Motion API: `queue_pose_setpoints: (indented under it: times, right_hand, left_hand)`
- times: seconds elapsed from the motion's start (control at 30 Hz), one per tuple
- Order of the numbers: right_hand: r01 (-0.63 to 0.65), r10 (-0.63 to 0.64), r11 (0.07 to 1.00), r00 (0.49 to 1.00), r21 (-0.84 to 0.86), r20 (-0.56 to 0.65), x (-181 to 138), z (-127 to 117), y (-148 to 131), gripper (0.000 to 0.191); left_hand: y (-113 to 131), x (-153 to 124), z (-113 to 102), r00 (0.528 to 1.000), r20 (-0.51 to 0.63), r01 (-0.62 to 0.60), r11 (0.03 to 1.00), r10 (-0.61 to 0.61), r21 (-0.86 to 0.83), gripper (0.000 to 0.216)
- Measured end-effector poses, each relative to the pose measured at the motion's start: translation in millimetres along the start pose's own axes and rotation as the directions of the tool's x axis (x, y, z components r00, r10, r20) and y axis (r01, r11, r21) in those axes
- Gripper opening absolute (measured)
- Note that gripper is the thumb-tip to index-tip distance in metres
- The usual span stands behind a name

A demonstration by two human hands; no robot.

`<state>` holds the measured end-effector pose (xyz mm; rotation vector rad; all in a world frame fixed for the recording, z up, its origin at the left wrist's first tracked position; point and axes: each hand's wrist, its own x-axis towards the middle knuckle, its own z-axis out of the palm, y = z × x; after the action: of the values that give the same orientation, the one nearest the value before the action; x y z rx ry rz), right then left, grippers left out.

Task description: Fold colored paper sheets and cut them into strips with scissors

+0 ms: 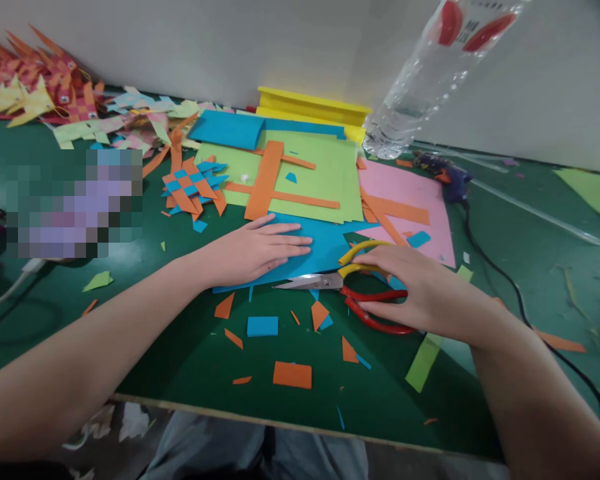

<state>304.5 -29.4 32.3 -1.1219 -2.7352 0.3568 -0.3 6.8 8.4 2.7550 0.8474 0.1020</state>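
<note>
My left hand [260, 251] lies flat on a blue sheet of paper [325, 233], its fingers stretched toward the right. Fingers and thumb of my right hand [420, 280] are in the handles of a pair of scissors [330, 281], one handle yellow and one red. The blades point left along the sheet's near edge, and they look nearly closed. Behind the blue sheet is a stack of green paper [325, 170] with orange strips [266, 180] across it. Small orange and blue scraps, such as an orange rectangle [293, 375], are scattered in front of my hands.
A woven orange and blue paper piece [190, 187] sits left of the green stack. Pink paper [410, 193] lies at the right, near a glue gun [445, 177] with a black cord. A clear plastic bottle [430, 80] stands behind. Finished-looking paper fish [45, 83] are piled back left.
</note>
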Motion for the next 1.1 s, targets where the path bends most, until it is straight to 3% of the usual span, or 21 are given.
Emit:
queue_pose_setpoints:
  times: [1.1]
  right_hand:
    - [0.085, -0.093, 0.989, 0.994, -0.123, -0.058, 5.6, 11.6, -23.9, 0.042]
  left_hand:
    - [-1.5, 0.3, 3.0, 0.999, -0.038, -0.011, 1.000, 0.011, -0.005, 0.042]
